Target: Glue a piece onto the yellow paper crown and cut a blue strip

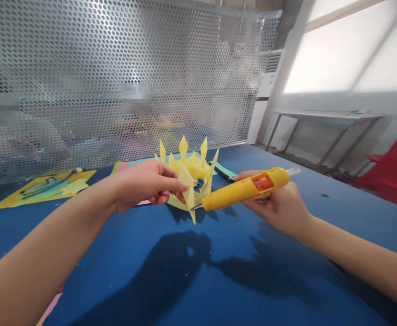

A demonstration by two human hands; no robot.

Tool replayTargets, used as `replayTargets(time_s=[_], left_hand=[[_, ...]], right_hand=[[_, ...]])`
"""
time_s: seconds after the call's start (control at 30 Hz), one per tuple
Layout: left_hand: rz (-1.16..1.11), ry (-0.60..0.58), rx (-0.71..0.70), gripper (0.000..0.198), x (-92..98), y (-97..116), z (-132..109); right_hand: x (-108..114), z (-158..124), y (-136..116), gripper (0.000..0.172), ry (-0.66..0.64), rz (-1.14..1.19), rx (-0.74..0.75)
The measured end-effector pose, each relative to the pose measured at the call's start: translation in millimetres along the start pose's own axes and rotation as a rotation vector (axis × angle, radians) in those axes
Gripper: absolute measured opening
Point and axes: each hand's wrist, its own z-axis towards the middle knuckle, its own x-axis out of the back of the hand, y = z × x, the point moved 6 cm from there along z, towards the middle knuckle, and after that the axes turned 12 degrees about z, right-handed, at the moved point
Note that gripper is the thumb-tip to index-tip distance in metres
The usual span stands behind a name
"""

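My left hand (144,184) pinches a folded yellow paper petal (187,190) above the blue table (144,271). My right hand (280,206) is wrapped round a yellow glue gun (246,188), and its nozzle tip touches the petal's lower edge. Just behind the petal stands a yellow paper ring of pointed petals (193,165), resting on the table.
Yellow paper sheets with dark tools on them (45,186) lie at the far left. Pink and green sheets (127,166) lie behind my left hand. A perforated metal screen (117,68) backs the table. A red chair (394,170) and a grey bench (327,115) stand at the right.
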Motion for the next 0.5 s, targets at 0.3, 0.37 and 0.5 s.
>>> replayTargets(time_s=[0.3,0.37,0.5], left_hand=[[0.024,0.002,0.001,0.028,1.2,-0.3,-0.7],[0.027,0.009,0.005,0.025,1.3,0.6,-1.0],[0.042,0.021,0.020,0.021,0.1,2.6,-2.8]], right_hand=[[2.1,1.3,-2.4,0.016,0.040,-0.035,0.052],[3.0,0.7,-4.1,0.015,0.050,-0.047,0.082],[3.5,0.8,-7.4,0.012,0.053,-0.050,0.091]])
